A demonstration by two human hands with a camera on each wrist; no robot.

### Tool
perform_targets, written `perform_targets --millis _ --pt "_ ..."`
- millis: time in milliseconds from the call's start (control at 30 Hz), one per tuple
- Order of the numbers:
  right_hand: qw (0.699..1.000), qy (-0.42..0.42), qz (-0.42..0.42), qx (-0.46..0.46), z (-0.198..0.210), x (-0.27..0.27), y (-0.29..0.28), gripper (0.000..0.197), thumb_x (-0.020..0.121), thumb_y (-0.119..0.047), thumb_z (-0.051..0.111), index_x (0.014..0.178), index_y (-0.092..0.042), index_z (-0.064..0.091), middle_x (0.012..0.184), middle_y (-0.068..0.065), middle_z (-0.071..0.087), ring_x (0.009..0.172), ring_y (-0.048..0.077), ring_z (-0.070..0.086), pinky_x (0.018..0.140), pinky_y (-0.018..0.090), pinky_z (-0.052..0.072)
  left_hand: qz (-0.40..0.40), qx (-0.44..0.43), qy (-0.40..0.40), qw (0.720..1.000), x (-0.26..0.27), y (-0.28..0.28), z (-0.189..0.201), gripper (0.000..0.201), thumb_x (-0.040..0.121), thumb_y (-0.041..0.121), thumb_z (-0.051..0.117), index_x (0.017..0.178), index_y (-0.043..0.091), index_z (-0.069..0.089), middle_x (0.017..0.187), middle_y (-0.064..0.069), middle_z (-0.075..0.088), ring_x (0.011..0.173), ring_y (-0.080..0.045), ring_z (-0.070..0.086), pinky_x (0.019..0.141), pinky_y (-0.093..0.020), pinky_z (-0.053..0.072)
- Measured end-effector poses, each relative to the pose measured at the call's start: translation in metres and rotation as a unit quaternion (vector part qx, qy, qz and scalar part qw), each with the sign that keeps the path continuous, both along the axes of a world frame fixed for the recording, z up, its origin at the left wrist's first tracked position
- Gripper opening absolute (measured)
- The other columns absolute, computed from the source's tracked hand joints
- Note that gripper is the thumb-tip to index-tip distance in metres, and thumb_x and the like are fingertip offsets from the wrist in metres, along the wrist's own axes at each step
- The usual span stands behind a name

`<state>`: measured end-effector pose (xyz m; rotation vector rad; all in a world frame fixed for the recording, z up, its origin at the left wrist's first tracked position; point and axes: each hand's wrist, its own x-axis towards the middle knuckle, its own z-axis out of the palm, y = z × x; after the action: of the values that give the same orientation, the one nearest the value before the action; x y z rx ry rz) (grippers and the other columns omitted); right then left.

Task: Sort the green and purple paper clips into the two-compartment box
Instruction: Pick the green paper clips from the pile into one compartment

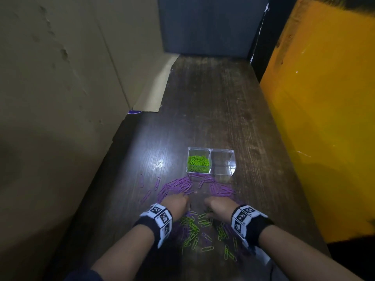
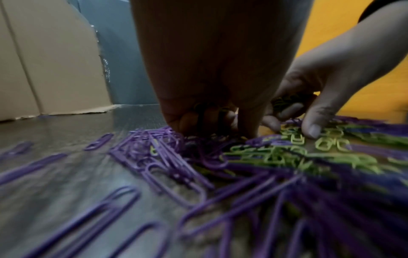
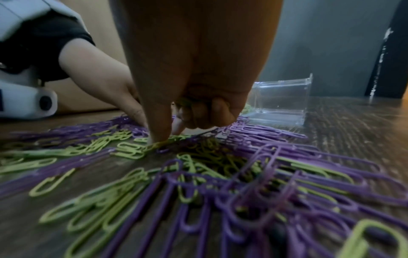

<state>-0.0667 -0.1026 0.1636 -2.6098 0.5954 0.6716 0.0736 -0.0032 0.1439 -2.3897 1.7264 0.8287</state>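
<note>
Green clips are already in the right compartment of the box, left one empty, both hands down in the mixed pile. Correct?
Not quite. The head view shows the green clips in the left compartment of the box; the right one is empty. The rest holds: the left hand and right hand are both down in the mixed pile.

A dark wooden table (image 1: 213,110) with worn grain reflects a patch of light. Cardboard (image 1: 60,78) stands on its left, a yellow panel (image 1: 324,118) right, a grey wall (image 1: 207,25) behind.
</note>
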Motion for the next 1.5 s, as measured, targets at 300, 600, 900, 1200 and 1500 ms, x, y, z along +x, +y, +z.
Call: perform_targets --millis 300,600,900,1200,1500 --pt "0.989 -0.09 -0.083 0.077 0.014 0.003 -0.005 0.016 0.098 -0.019 0.038 0.083 -0.015 0.043 0.085 0.01 0.05 0.079 0.018 0.044 0.068 0.029 0.029 0.127 -0.093 0.156 0.975 0.018 0.011 0.011 0.014 0.096 0.022 0.043 0.082 0.02 0.045 0.093 -0.006 0.055 0.094 -0.024 0.056 0.08 -0.03 0.04" --pt "0.742 -0.256 -0.453 0.422 0.01 -0.024 -0.014 0.026 0.089 0.007 0.037 0.076 -0.009 0.052 0.051 0.001 0.046 0.029 0.002 0.035 0.032 0.011 0.022 0.281 -0.124 0.36 0.881 0.023 0.024 0.008 0.032 0.095 -0.001 0.034 0.081 0.012 0.06 0.055 0.007 0.045 0.042 -0.003 0.032 0.044 -0.018 0.024" --pt "0.791 -0.217 -0.414 0.395 0.009 -0.033 0.004 0.031 0.096 -0.013 0.045 0.065 -0.011 0.044 0.06 0.005 0.046 0.035 0.002 0.044 0.039 0.016 0.032 0.178 -0.105 0.223 0.953 0.013 0.042 0.013 0.02 0.086 0.036 0.06 0.072 0.023 0.053 0.073 0.001 0.058 0.073 -0.017 0.057 0.066 -0.024 0.039" --pt "0.995 -0.052 -0.064 0.054 -0.009 -0.023 0.021 0.035 0.082 -0.03 0.065 0.111 -0.014 0.052 0.115 0.005 0.058 0.107 0.022 0.055 0.088 0.029 0.042 -0.118 0.0 -0.042 0.992 -0.017 0.029 0.019 0.043 0.09 0.045 0.049 0.123 0.018 0.045 0.116 -0.013 0.062 0.109 -0.029 0.058 0.088 -0.038 0.046" --pt "0.999 -0.022 0.03 -0.009 -0.008 -0.007 0.025 0.023 0.09 -0.022 0.051 0.108 -0.008 0.056 0.12 0.013 0.057 0.112 0.028 0.054 0.092 0.036 0.042 -0.171 0.052 -0.054 0.982 -0.023 0.015 0.021 0.026 0.091 0.03 0.053 0.112 0.016 0.059 0.119 -0.009 0.062 0.112 -0.027 0.057 0.089 -0.036 0.045"
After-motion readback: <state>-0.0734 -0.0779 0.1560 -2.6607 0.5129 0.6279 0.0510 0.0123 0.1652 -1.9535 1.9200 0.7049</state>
